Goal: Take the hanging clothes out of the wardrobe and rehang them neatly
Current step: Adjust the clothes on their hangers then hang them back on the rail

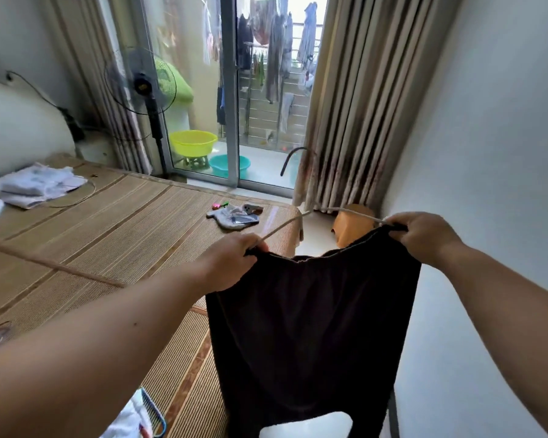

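A dark brown garment (307, 327) hangs in front of me from a thin pale hanger (355, 212) whose dark hook (290, 159) points up toward the curtain. My left hand (231, 263) grips the garment's top left corner together with the hanger's left arm. My right hand (424, 237) pinches the top right corner at the hanger's other end. The cloth sags between both hands and drops below the frame. No wardrobe is in view.
A bed with a woven straw mat (114, 235) fills the left side, with white folded clothes (35, 188) and small items (234, 214) on it. An orange stool (351, 229) stands by the curtain (358, 105). A standing fan (146, 86) and a glass balcony door (231, 90) lie beyond. A white wall (494, 153) is close on the right.
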A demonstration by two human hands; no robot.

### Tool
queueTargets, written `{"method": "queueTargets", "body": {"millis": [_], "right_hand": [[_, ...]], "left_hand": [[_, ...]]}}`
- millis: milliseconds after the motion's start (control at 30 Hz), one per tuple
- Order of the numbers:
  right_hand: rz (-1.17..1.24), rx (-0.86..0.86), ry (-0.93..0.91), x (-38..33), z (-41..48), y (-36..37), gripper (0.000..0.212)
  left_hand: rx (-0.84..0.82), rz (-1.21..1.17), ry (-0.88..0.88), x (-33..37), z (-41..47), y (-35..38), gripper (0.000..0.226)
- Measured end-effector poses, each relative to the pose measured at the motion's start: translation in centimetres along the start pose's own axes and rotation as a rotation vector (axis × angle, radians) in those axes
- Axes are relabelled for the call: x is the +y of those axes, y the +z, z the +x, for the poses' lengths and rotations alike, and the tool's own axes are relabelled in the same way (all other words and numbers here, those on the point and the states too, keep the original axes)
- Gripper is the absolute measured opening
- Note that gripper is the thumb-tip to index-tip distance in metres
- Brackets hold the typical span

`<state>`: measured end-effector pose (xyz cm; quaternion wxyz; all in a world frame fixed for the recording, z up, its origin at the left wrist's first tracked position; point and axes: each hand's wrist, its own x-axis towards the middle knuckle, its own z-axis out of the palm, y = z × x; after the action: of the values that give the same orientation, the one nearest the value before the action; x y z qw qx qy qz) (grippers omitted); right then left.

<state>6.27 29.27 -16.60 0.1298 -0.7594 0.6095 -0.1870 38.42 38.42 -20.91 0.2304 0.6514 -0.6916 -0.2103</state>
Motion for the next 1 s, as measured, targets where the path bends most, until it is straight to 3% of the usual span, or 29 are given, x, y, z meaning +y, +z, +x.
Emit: {"method": "queueTargets", "body": {"millis": [267,567,800,1000], "right_hand": [[-0.038,-0.188,-0.24,0.4,13.7,5.1,0.027],[-0.1,-0.355,-0.518,-5.2,22.1,12.0,0.03],[-0.164,-0.428,-0.659,-12.4,25.8,20.4,0.032],[-0.204,-0.522,-0.726,-19.3,30.4,29.2,0.027]], "left_hand": [[0.112,-0.014,-0.287,-1.9,3.6,0.6,0.028],[0.247,-0.044,-0.589,-6.0,2.9,2.2,0.026],[0.454,-0.078,-0.707,-13.4,2.4,1.9,0.037],[0.483,-0.11,-0.835,-23.5,4.2,0.2,0.046]]}}
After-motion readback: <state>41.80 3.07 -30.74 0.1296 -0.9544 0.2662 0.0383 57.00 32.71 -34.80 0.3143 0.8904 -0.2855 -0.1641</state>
